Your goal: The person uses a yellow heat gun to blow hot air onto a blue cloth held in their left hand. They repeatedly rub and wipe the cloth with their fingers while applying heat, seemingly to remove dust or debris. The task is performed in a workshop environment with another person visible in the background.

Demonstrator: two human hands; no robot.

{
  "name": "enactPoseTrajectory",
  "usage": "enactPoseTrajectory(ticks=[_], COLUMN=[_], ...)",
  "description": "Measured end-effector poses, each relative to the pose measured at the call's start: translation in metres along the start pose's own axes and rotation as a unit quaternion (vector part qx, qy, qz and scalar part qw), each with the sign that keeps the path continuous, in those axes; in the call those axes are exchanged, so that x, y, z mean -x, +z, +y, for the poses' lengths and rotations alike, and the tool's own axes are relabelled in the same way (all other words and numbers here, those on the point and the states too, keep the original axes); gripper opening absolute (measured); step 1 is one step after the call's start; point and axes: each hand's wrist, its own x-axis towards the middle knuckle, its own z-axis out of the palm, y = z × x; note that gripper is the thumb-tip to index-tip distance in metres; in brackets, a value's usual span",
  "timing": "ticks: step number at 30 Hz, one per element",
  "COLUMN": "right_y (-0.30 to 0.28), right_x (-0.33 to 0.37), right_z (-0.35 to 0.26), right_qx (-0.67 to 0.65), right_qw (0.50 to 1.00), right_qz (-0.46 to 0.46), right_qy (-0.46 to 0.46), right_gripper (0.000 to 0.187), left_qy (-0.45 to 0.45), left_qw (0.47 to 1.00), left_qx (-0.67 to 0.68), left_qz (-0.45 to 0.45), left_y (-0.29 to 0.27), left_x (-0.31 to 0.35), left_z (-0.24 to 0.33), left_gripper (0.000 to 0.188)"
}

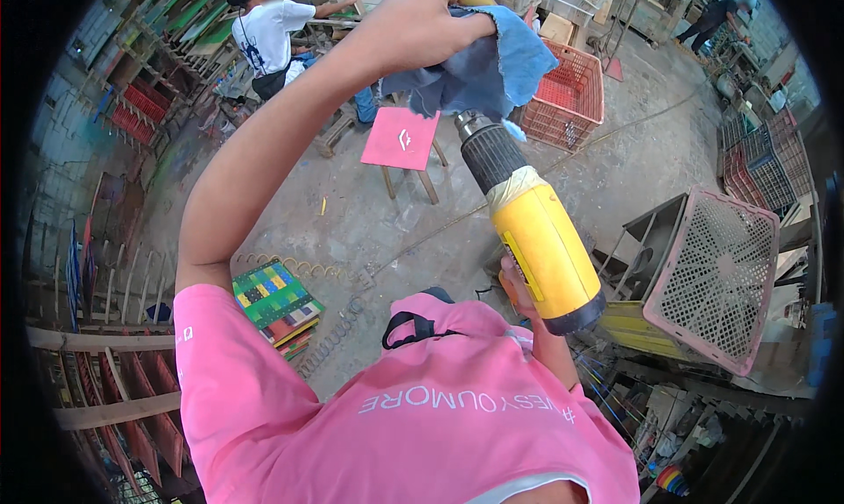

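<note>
In my raised left hand (pixel 426 25) is a frayed blue cloth (pixel 523 60), gripped with the fingers closed and hanging over the front end of a power drill. The yellow drill (pixel 541 240) has a black chuck and pale wrapping around its neck; it points up and away from me. My right hand (pixel 517 286) is wrapped around the drill's grip below the yellow body, which partly covers the fingers. The cloth hides the tip of the chuck and whatever it may hold.
A pink-topped stool (pixel 402 138) stands ahead, near a red plastic crate (pixel 570 95). Stacked coloured boards (pixel 280 302) lie on the floor at left. A pink-rimmed crate (pixel 716 280) leans at right. A person in white (pixel 268 34) works at far left. A hose (pixel 440 232) crosses the floor.
</note>
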Motion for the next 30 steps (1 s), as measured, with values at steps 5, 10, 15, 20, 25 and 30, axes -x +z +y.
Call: enactPoseTrajectory(ticks=[5,10,15,20,25,30], right_y=[0.005,0.006,-0.005,-0.010,-0.010,-0.008], right_x=[-0.001,-0.008,-0.007,-0.012,-0.007,-0.009], right_z=[0.016,0.012,0.005,-0.010,-0.001,-0.008], right_qx=[-0.012,-0.087,-0.009,0.031,-0.051,-0.091], right_qw=[0.999,0.995,0.996,0.982,0.996,0.995], right_qz=[0.031,0.040,0.008,-0.005,-0.057,-0.050], right_qy=[-0.011,0.015,-0.086,-0.185,-0.043,0.001], right_gripper=[0.017,0.018,0.023,0.022,0.020,0.017], left_qy=[-0.062,-0.011,0.013,0.040,0.005,-0.021], left_qw=[0.997,1.000,1.000,0.999,0.999,1.000], left_qx=[0.028,0.028,0.010,-0.010,0.034,0.018], left_qz=[-0.030,0.003,-0.011,0.008,-0.016,-0.015], left_y=[-0.007,0.001,0.001,-0.002,-0.009,-0.010], left_x=[0.003,-0.002,-0.004,-0.004,-0.001,-0.001], left_z=[0.023,0.004,0.002,-0.006,-0.006,0.000], left_gripper=[0.023,0.024,0.025,0.024,0.023,0.023])
